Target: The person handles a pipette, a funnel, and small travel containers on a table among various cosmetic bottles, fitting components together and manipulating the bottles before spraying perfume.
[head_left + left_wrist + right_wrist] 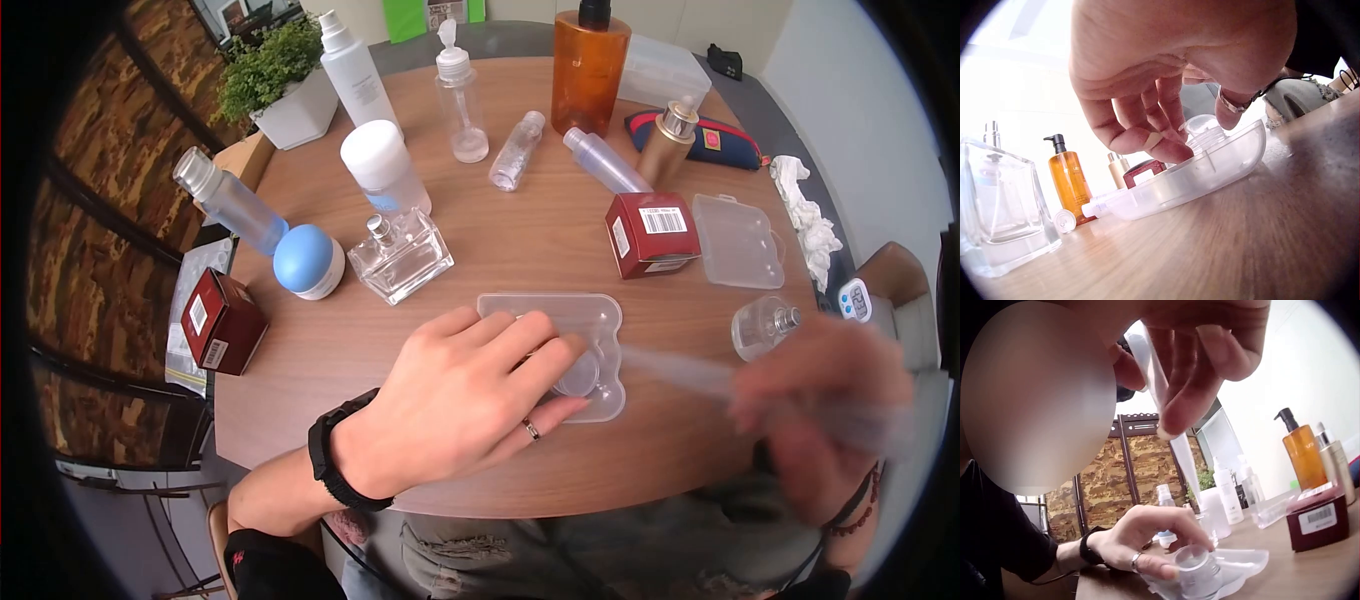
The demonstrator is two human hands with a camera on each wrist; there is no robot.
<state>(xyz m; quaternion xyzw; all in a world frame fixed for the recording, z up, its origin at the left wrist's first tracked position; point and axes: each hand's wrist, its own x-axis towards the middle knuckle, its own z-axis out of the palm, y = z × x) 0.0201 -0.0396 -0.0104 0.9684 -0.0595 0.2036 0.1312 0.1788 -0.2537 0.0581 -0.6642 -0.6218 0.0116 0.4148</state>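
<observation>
My left hand (470,390) reaches over a clear plastic tray (602,312) with a scalloped right edge. Its thumb and fingers grip a small clear open-topped jar (1200,575) that stands in the tray. In the head view the fingers partly cover this jar. My right hand (825,400), blurred there, holds a translucent tapered pipette (1183,459). The pipette points down and toward the tray in the right wrist view, its tip above and apart from the jar. A round clear perfume bottle (762,328) lies beside my right hand. A square glass perfume bottle (402,258) stands left of the tray.
Behind the tray stand a red box (652,235), a clear lid (740,242), an amber pump bottle (590,75) and several clear bottles. At the left are a blue-capped jar (308,262), another red box (222,322) and a potted plant (275,70). Crumpled tissue (805,225) lies at the right edge.
</observation>
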